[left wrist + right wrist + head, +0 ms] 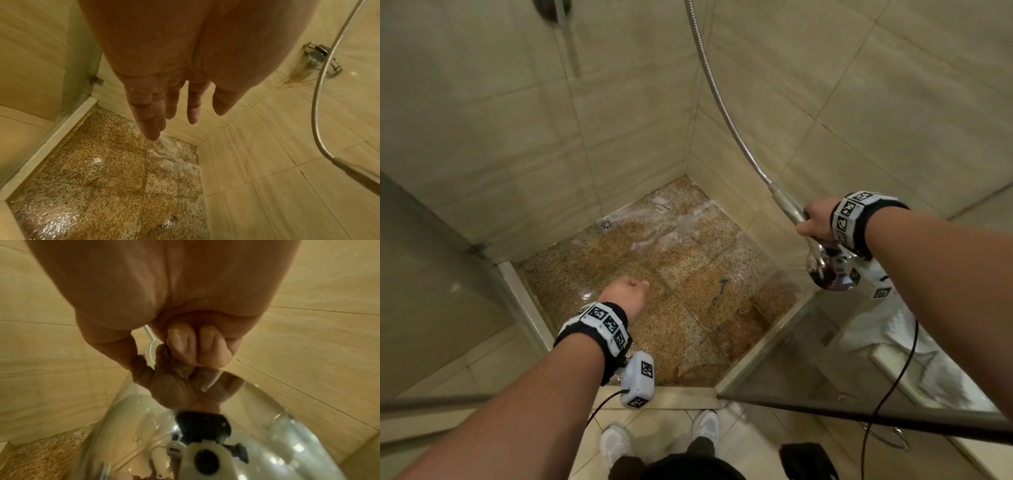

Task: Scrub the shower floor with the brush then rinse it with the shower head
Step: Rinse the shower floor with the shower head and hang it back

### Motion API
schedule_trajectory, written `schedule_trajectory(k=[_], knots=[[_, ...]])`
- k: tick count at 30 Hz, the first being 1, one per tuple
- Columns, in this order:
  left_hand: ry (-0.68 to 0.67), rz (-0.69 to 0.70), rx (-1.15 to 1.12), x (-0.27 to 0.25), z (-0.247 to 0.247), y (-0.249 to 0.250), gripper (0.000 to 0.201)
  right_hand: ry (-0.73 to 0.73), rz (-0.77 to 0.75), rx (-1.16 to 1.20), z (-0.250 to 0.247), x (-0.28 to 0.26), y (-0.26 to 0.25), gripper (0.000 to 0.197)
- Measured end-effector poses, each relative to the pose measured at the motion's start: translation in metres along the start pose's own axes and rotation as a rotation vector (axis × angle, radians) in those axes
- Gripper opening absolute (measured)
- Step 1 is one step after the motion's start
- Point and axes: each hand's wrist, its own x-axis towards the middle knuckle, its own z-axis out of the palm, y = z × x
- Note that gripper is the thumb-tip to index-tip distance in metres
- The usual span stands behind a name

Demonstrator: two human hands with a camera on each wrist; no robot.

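The right hand [814, 221] grips the chrome shower head [825, 270] by its handle, over the right edge of the speckled shower floor [688, 301]. I judge it rigid and slippery when wet — the handle gives the best hold, and the metal hose [717, 99] will pull. The left hand [164, 104] hangs open, fingers straight. No brush is visible.

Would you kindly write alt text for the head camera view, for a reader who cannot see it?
The right hand grips a chrome shower head, rinsing the wet speckled shower floor; foam runs towards the drain. The left hand hangs empty above the floor, and a metal hose climbs the tiled wall.
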Motion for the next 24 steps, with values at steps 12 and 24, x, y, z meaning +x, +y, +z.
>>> schedule_trajectory(k=[12, 24], knots=[[-0.018, -0.009, -0.005, 0.005, 0.0, 0.0, 0.031, -0.031, 0.014, 0.023, 0.005, 0.004, 0.003, 0.043], [-0.001, -0.027, -0.045, 0.009, -0.006, -0.001, 0.029, 0.024, -0.024, 0.013, 0.005, 0.019, -0.007, 0.04]])
